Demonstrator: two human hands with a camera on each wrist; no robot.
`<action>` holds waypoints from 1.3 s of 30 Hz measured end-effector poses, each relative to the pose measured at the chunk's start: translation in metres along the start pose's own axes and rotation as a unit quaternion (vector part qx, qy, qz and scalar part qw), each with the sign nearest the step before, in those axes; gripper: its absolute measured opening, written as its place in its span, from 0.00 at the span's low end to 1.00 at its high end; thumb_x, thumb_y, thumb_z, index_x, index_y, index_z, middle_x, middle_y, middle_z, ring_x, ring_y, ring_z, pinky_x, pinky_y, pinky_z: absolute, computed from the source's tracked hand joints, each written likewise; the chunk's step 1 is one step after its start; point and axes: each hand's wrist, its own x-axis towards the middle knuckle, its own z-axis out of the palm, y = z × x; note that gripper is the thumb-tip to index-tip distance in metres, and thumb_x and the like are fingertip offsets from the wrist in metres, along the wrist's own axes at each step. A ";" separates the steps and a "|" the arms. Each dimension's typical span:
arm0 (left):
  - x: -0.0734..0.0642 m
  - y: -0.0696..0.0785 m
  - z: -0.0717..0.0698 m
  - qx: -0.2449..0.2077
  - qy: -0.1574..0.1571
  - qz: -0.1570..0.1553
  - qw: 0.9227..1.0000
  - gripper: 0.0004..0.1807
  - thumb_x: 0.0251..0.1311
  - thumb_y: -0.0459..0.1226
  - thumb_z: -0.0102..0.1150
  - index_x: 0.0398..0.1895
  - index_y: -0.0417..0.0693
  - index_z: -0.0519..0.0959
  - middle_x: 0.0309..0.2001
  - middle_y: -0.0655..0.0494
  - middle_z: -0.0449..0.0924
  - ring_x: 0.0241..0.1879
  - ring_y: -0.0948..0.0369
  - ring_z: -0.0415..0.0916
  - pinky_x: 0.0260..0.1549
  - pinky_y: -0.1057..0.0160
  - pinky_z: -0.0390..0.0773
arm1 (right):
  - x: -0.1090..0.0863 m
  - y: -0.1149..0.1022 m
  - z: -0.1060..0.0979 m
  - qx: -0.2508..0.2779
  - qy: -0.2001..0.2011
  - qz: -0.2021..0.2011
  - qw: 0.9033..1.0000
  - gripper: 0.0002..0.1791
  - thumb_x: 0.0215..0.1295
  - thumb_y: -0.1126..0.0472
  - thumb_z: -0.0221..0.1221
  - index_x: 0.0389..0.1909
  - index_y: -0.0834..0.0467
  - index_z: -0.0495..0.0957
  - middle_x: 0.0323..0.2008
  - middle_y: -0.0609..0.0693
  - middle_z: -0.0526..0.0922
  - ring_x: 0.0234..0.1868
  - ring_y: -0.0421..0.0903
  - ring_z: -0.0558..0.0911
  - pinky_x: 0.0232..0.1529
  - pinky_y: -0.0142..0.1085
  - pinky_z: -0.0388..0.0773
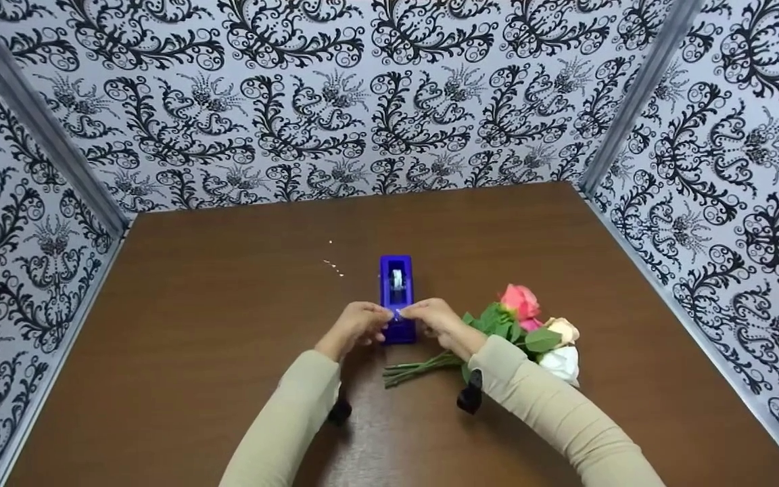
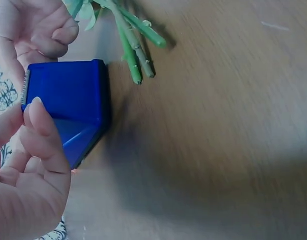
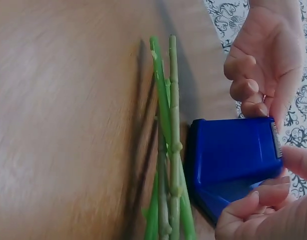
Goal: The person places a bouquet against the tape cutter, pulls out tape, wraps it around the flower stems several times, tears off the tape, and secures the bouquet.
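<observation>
A blue tape dispenser stands on the table, a roll of tape in its well and a toothed metal cutter at its front end. My left hand and right hand meet over that end from either side. Thumb and forefinger of each pinch at the cutter, where a small pale glint of clear tape shows between the fingertips. Little of the tape itself can be made out. In the left wrist view the left hand is at the cutter's near corner; the right hand holds the opposite corner.
Right of the dispenser lies a bunch of artificial roses, with a pink rose, a cream rose and a white rose. Its green stems reach under the right forearm. Small white specks dot the brown table. Patterned walls enclose it.
</observation>
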 end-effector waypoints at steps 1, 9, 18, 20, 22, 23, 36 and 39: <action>0.000 -0.001 0.001 -0.008 0.002 -0.003 1.000 0.06 0.54 0.33 0.57 0.33 0.40 0.79 0.19 0.57 0.73 0.12 0.66 0.69 0.11 0.71 0.63 | 0.000 -0.002 0.000 0.010 -0.002 0.001 1.000 0.03 0.49 0.62 0.63 0.24 0.58 0.81 0.14 0.43 0.71 0.16 0.38 0.64 0.21 0.31 0.63; 0.001 -0.001 0.004 -0.018 0.006 -0.017 1.000 0.02 0.52 0.34 0.54 0.27 0.44 0.75 0.17 0.58 0.71 0.11 0.65 0.69 0.11 0.69 0.61 | -0.003 -0.020 -0.006 0.157 -0.088 0.036 0.983 0.13 0.58 0.65 0.55 0.16 0.56 0.66 0.08 0.40 0.56 0.09 0.33 0.55 0.13 0.25 0.54; -0.008 0.006 0.014 0.004 0.015 0.010 1.000 0.05 0.59 0.33 0.46 0.33 0.38 0.70 0.15 0.54 0.72 0.09 0.65 0.66 0.07 0.71 0.59 | -0.024 -0.001 -0.015 0.142 -0.147 0.024 0.979 0.16 0.61 0.64 0.52 0.14 0.53 0.63 0.08 0.40 0.57 0.09 0.32 0.56 0.14 0.25 0.55; -0.009 0.005 0.016 -0.009 0.023 0.005 1.000 0.06 0.60 0.33 0.45 0.35 0.38 0.70 0.15 0.54 0.72 0.09 0.65 0.67 0.08 0.70 0.59 | -0.034 0.005 -0.019 0.109 -0.141 0.006 0.984 0.17 0.60 0.64 0.53 0.14 0.52 0.62 0.08 0.40 0.58 0.09 0.33 0.56 0.14 0.25 0.55; -0.010 0.003 0.018 -0.023 0.030 0.004 0.999 0.07 0.60 0.33 0.45 0.37 0.38 0.70 0.15 0.54 0.73 0.09 0.64 0.68 0.08 0.70 0.60 | -0.044 0.013 -0.022 0.078 -0.140 -0.010 0.987 0.17 0.59 0.63 0.55 0.14 0.52 0.62 0.08 0.40 0.58 0.09 0.33 0.57 0.13 0.25 0.55; -0.010 0.003 0.019 -0.029 0.033 0.004 0.999 0.07 0.60 0.33 0.45 0.38 0.37 0.70 0.15 0.54 0.73 0.09 0.64 0.68 0.08 0.70 0.60 | -0.051 0.017 -0.023 0.063 -0.142 -0.019 0.988 0.16 0.59 0.63 0.55 0.14 0.53 0.63 0.07 0.40 0.59 0.09 0.33 0.57 0.12 0.25 0.55; -0.016 -0.001 0.020 -0.060 0.029 0.019 0.998 0.10 0.64 0.36 0.45 0.39 0.35 0.69 0.14 0.56 0.72 0.11 0.67 0.68 0.10 0.71 0.63 | -0.085 0.080 -0.020 -0.044 -0.123 -0.065 0.989 0.09 0.63 0.62 0.51 0.31 0.65 0.70 0.08 0.42 0.66 0.06 0.32 0.62 0.09 0.24 0.60; -0.023 -0.009 0.011 -0.015 -0.002 -0.009 1.000 0.19 0.64 0.45 0.48 0.34 0.34 0.72 0.15 0.56 0.73 0.11 0.66 0.67 0.11 0.71 0.63 | -0.079 0.088 -0.017 -0.051 -0.125 -0.048 0.990 0.10 0.66 0.61 0.50 0.29 0.63 0.69 0.08 0.43 0.67 0.05 0.32 0.63 0.08 0.24 0.61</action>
